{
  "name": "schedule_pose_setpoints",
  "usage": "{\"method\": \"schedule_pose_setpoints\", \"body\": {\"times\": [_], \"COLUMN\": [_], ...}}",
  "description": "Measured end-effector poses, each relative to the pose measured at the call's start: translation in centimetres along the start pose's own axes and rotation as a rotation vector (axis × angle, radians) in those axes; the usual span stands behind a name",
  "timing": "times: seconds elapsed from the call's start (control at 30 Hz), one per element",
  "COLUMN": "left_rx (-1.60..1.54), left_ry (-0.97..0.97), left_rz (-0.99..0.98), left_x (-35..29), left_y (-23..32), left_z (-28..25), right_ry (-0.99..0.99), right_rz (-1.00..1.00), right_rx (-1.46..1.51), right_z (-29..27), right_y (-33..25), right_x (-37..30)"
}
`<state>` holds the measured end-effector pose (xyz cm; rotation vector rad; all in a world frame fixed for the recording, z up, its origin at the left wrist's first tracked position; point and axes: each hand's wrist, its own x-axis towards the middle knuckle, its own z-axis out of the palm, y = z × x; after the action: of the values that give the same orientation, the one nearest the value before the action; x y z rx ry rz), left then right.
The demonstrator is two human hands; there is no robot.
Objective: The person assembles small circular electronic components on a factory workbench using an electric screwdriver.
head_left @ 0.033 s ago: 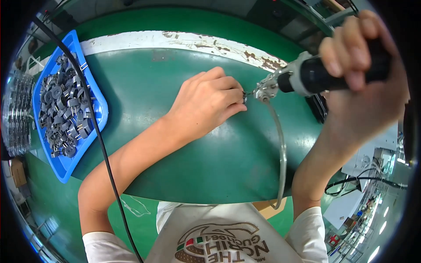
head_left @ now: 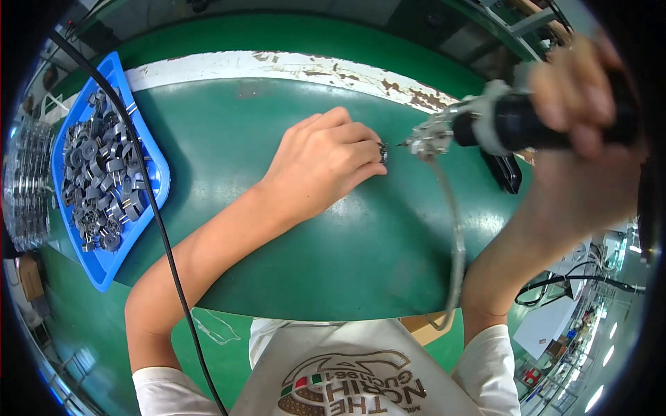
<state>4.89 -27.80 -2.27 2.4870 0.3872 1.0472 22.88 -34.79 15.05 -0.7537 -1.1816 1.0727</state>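
Note:
My left hand (head_left: 320,161) rests on the green table (head_left: 333,270), its fingers pinched round a small dark plug part (head_left: 383,152) whose end face points right. Most of that part is hidden behind the fingers. To its right, my right hand (head_left: 579,93) is wrapped round the black body of a powered screwdriver (head_left: 510,121), held nearly level. Its thin bit points left at the part, with a short gap between them. From the metal nose of the tool a clear hose (head_left: 454,236) hangs down past the table's front edge.
A blue bin (head_left: 161,173) of dark round plug parts (head_left: 104,166) stands at the left. A black cable (head_left: 163,239) crosses in front of it. Stacked clear trays (head_left: 29,184) are at the far left. Under the tool lies a black case-like object (head_left: 503,170).
My right hand and the screwdriver have moved right, so the bit has drawn away from the plug part. The hose swung right with it. My left hand has shifted very slightly left.

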Motion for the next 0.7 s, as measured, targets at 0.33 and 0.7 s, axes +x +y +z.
{"method": "schedule_pose_setpoints", "body": {"times": [0.33, 0.7], "left_rx": [-0.065, -0.216], "left_ry": [-0.114, -0.18], "left_rz": [-0.146, -0.037], "left_x": [0.7, 0.6], "left_y": [0.0, -0.6], "left_z": [-1.4, -1.6], "right_ry": [0.09, 0.129], "right_rz": [-0.155, -0.126], "right_rx": [-0.076, -0.074], "right_z": [-1.0, -0.4], "right_y": [-2.3, -1.0], "right_x": [-1.7, -2.0]}}
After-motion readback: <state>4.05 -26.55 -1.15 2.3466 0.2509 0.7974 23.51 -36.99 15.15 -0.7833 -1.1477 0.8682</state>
